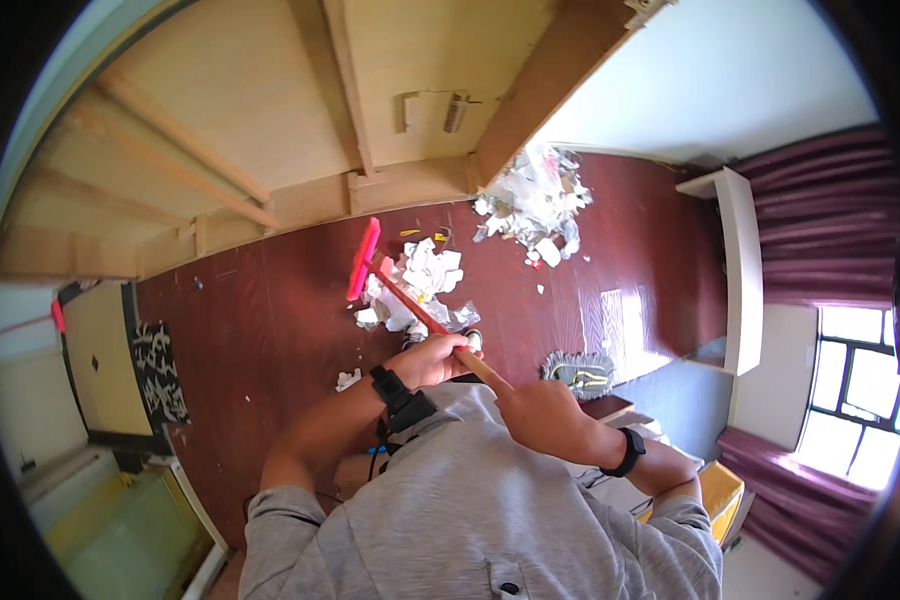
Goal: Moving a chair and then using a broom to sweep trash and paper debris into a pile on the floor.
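Observation:
A broom with a pink head (364, 259) and a red-and-tan handle (412, 304) slants from the floor up to my body. My left hand (436, 360) grips the handle at mid-length. Nearer my chest, my right hand (546, 416) is closed around the tan upper end. The broom head is at the left edge of a scatter of crumpled white paper scraps (429, 270), and the handle crosses over them. More scraps and a clear plastic piece (465, 315) lie by my shoes (474, 341).
A larger heap of paper and plastic litter (536, 195) sits by the wooden frame's corner (484, 169). A grey-fringed dust mop head (579, 373) lies to the right. A white cabinet (742, 277) stands before purple curtains (817, 217). A patterned mat (159, 375) lies by the door at left.

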### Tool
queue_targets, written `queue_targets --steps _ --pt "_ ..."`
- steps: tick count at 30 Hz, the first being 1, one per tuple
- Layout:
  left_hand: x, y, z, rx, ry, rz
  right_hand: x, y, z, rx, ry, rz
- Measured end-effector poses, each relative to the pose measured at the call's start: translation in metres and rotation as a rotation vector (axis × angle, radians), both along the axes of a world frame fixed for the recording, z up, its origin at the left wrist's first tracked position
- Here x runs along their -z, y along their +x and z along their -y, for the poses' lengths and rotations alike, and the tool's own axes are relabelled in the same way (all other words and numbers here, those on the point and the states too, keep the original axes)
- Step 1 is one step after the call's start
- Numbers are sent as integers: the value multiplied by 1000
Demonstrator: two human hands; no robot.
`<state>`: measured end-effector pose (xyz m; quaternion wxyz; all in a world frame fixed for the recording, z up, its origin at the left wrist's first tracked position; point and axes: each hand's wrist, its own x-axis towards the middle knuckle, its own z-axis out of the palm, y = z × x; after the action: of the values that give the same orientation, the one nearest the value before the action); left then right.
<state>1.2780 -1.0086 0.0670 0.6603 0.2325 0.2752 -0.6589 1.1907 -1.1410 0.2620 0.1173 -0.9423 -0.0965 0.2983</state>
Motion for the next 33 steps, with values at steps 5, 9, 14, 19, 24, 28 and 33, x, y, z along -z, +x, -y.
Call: queue_targets --steps 5,9,14,19,24,28,33 --pt "21 -40 -62 -346 177 62 40 3 -25 -211 198 -19" --pt "47 -112 -105 -868 347 38 84 -11 -64 -315 467 -230" --pt "85 -225 -160 -938 613 605 153 -64 -120 -404 1012 -330" --pt "76 -268 -179 -1454 427 -82 134 -61 -161 384 687 -1505" --pt "115 -296 -172 -843 938 901 192 -55 -174 586 556 -1724" --pt "173 -312 -178 -1153 541 400 206 -62 -185 502 390 -1585" --pt "147 -251 -177 -1293 210 -371 178 -38 -172 239 328 -1251"
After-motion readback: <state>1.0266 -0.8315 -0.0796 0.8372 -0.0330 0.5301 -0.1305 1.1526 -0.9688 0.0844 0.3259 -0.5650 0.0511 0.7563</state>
